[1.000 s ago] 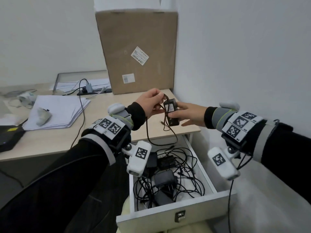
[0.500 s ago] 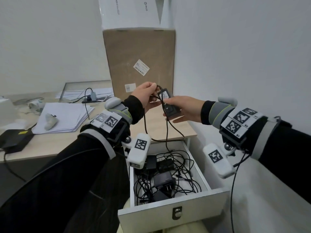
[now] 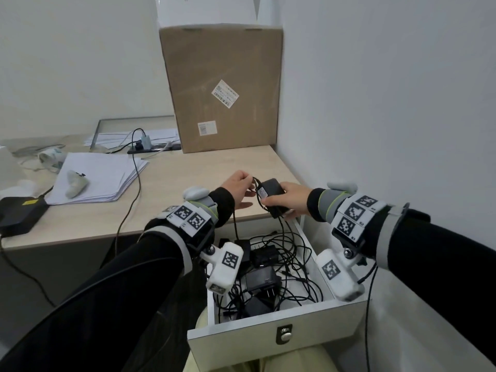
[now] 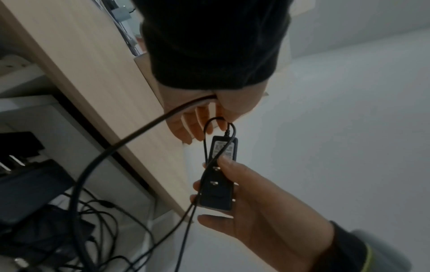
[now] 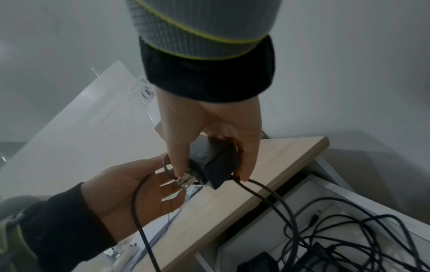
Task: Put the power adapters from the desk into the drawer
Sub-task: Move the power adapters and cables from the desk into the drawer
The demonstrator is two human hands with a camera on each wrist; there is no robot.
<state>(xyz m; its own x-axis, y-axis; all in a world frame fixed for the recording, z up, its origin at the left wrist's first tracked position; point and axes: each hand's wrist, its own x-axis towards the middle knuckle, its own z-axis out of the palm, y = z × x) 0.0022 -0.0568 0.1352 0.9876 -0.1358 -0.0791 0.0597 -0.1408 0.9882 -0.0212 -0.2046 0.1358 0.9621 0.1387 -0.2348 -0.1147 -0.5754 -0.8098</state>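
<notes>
Above the drawer, right hand grips the adapter — left hand seemingly pinches its cable.

Your adapter is matt black plastic with bare metal prongs and a smooth rubbery cable. The counter is pale wood-grain laminate, satin. The drawer is smooth white board with a shiny metal lock. Behind sit a matt brown cardboard box and a white paper stack.
</notes>
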